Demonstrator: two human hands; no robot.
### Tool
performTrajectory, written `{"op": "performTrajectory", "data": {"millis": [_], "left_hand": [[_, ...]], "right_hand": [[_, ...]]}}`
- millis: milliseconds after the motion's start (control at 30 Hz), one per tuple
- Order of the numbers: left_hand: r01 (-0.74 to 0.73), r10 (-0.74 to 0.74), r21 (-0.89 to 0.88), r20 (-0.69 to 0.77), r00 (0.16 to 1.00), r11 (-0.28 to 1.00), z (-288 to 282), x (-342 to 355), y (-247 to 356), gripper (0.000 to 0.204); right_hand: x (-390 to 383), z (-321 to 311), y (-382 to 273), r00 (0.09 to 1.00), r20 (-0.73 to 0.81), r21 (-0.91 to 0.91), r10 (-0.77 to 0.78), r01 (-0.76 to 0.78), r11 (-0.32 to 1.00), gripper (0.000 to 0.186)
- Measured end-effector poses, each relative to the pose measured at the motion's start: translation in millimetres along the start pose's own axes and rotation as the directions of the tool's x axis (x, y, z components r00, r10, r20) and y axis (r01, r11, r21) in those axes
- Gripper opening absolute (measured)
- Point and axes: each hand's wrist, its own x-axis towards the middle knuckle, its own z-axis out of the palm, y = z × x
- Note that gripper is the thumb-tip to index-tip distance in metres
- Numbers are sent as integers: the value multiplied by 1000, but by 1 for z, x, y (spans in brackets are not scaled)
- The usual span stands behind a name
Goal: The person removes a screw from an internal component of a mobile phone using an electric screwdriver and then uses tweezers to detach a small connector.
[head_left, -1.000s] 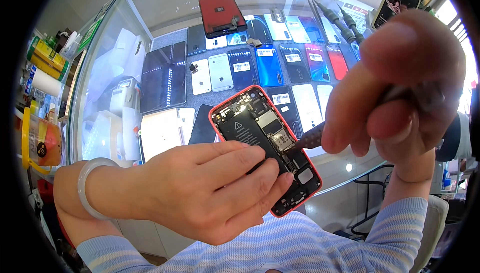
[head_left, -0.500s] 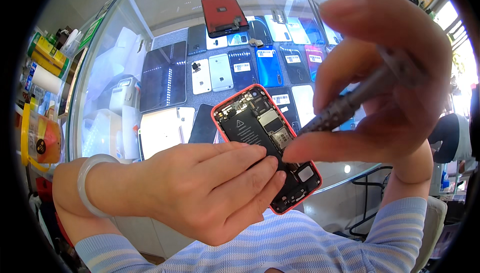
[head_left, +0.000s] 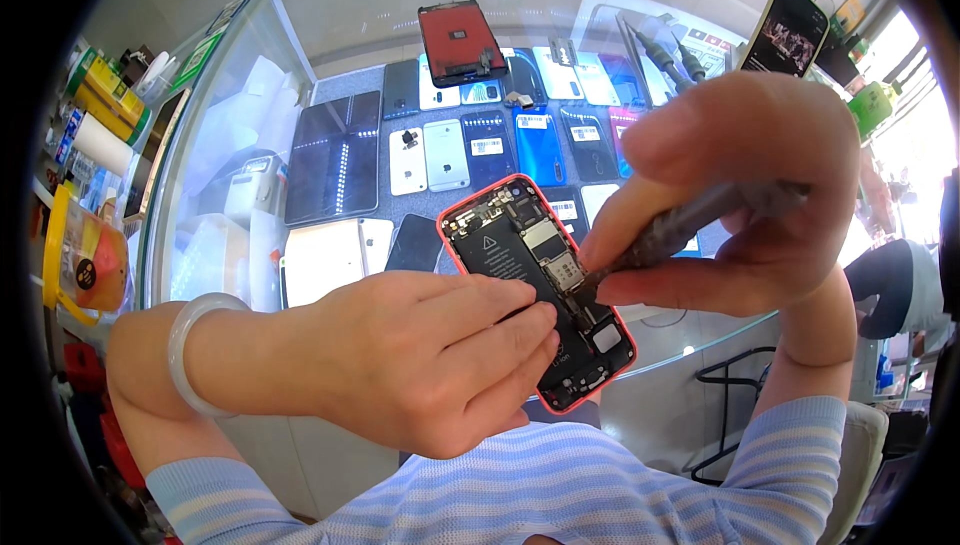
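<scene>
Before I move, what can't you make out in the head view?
All in the head view:
Opened red-edged phone: lower-left part covered by the left hand.
Left thumb: hidden by that same hand and the phone.
Dark handheld tool: working tip too small and dark to tell from the phone's parts.
White phone beyond: lower end behind the right hand.

Toward the glass counter's (head_left: pixel 360 25) left edge lies a large dark panel (head_left: pixel 318 175); a lit phone (head_left: pixel 786 33) leans near the far right corner.
</scene>
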Motion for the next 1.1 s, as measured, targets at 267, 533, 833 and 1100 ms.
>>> {"op": "performTrajectory", "data": {"millis": [267, 533, 833, 1100], "left_hand": [[26, -26, -9, -10, 1000, 1000, -2, 2, 1, 31], [5, -5, -11, -22, 1000, 1000, 2, 2, -1, 33], [-2, 0, 38, 45, 999, 999, -7, 2, 1, 32], [4, -5, 27, 37, 999, 1000, -3, 0, 1, 31]], "right_hand": [[12, 11, -11, 893, 299, 104, 337, -382, 918, 63], [5, 4, -11, 989, -138, -161, 58, -80, 984, 67], [-17, 8, -9, 975, -186, 129, 118, -95, 987, 60], [11, -1, -2, 994, -110, 109, 16, -4, 994, 59]]}}
